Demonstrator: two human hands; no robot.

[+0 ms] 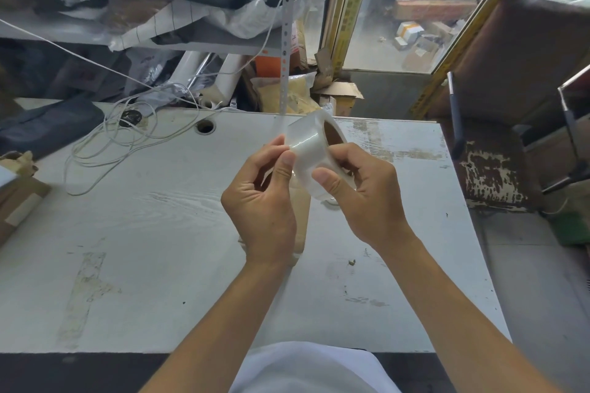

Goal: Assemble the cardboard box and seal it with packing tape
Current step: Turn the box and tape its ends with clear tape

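Both hands are raised above the worn white counter point(134, 233) and both grip the same thing: a roll of clear packing tape on a brown cardboard core point(314, 145). The right hand point(364, 198) holds the roll from the right side, with the thumb pressed on the outer tape face and the other fingers going behind or inside the core. The left hand point(261, 201) has its thumb tip and curled fingers on the left edge of the roll; it looks like it is searching for, or lifting, the free end of the tape. Under the hands I see a flat brown cardboard piece point(301, 217) lying on the counter, probably the box, but most of it is hidden, so I cannot tell if it is folded or not.

In my judgement the sealing is not yet begun. The risks from here:
- the clear end is hard to see and may split into a narrow strip when it is peeled with a nail;
- a freed end may fall back on the roll or stick to the fingers;
- the loose white cord point(105, 150) lying on the counter at the left could catch on sticky tape if it swings there.
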